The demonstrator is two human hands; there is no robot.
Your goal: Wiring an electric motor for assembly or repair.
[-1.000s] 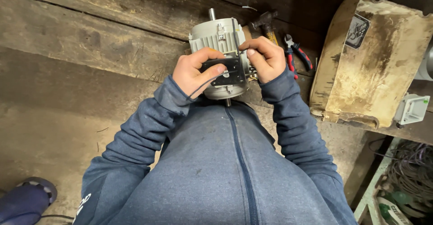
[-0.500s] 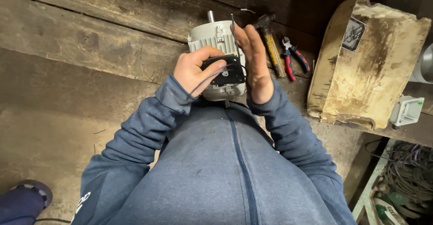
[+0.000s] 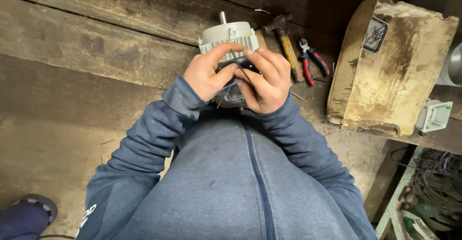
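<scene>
**benchrat:** So what step is this? Both hands are on the small grey electric motor, which sits on the dark wooden counter right against the person's chest, dead centre of the view.

**old_sparky:** My guess is terminal-box work. The left hand is curled around the motor's side at about 9 o'clock, thumb and forefinger reaching over the black box on top. The right hand comes in from 3 o'clock with its fingers bent over the same box, pinching what looks like a thin dark wire. Both grips are closed down snug, neither hand is open. What's under the fingers I can't tell, they cover it.

**benchrat:** Which way is the motor lying?

**old_sparky:** Long axis runs 12 to 6. The bare shaft stub points to 12 o'clock, away from the body, and the other end is tucked under the wrists at 6.

**benchrat:** And the next move needs what?

**old_sparky:** I'd reckon fine fingertip work on that wire while the left hand stops the body from rolling, round casings love to roll. If a tool is wanted, the hammer and the red-handled pliers lie just beside the motor at 2 o'clock, well within reach. The battered wooden block further out at 3 isn't touching anything in play.
</scene>
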